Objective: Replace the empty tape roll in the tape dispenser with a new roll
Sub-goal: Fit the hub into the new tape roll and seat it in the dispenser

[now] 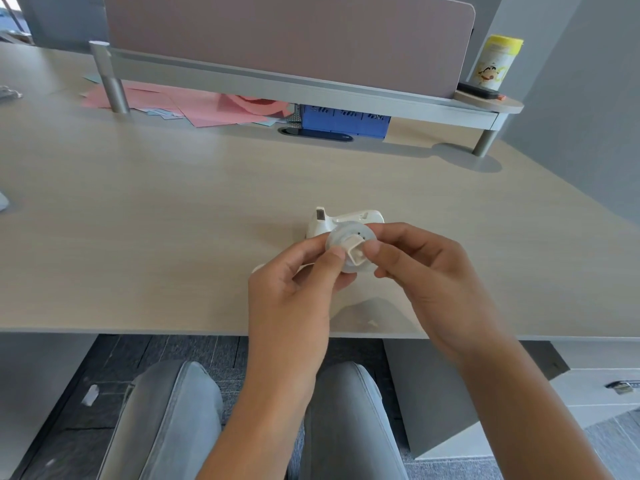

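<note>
A small white tape dispenser stands on the wooden desk, just beyond my hands. Both hands hold a clear tape roll with a white hub piece in its centre, lifted a little above the desk. My left hand grips the roll from the left with thumb and fingers. From the right, my right hand pinches the hub and the roll's edge. A small pale object peeks out on the desk behind my left hand; I cannot tell what it is.
A raised shelf with a partition runs along the back. Under it lie pink papers and a blue box. A yellow-lidded canister stands on the shelf's right end. The desk's front edge is close below my wrists.
</note>
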Available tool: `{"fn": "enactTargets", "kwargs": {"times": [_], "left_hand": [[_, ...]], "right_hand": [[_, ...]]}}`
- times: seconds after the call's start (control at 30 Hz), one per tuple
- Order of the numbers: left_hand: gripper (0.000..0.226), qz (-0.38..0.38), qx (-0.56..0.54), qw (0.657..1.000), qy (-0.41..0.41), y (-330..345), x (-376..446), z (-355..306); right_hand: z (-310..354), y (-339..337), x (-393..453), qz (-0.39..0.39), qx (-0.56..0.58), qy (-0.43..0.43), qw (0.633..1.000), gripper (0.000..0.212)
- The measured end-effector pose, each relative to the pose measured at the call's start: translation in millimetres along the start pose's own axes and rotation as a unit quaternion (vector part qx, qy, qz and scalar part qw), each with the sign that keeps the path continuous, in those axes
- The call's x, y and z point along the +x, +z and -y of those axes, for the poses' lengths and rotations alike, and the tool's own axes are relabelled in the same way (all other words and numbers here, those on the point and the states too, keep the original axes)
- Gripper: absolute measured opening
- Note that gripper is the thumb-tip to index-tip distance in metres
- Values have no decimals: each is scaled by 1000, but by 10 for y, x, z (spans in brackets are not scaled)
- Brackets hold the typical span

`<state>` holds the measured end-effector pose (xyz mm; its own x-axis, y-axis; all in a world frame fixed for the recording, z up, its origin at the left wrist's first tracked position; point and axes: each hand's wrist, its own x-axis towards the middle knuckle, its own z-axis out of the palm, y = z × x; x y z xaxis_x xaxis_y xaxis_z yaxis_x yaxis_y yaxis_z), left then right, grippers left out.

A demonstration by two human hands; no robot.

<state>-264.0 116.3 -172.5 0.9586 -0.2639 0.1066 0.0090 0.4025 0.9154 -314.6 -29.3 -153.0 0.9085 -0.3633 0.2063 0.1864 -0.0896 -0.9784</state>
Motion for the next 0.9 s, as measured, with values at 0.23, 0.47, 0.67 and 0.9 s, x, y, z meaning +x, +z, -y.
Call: {"fn": "enactTargets", "kwargs": {"times": [0.23,0.47,0.67,0.9], "left_hand": [[10,7,34,999,6,18,-33,-18],[11,9,42,999,9,48,-22,-40],[14,9,37,999,9,32,-12,-11],[16,28,5,1000,-8,18,6,-40]], "right_hand": [[-6,4,-46,-37,1,-25,999,15],[10,20,-75,-60,22,-38,997,16],[-40,23,-89,-67,22,-35,997,17],[-38,-20,-61,-52,59,7,997,36]]}}
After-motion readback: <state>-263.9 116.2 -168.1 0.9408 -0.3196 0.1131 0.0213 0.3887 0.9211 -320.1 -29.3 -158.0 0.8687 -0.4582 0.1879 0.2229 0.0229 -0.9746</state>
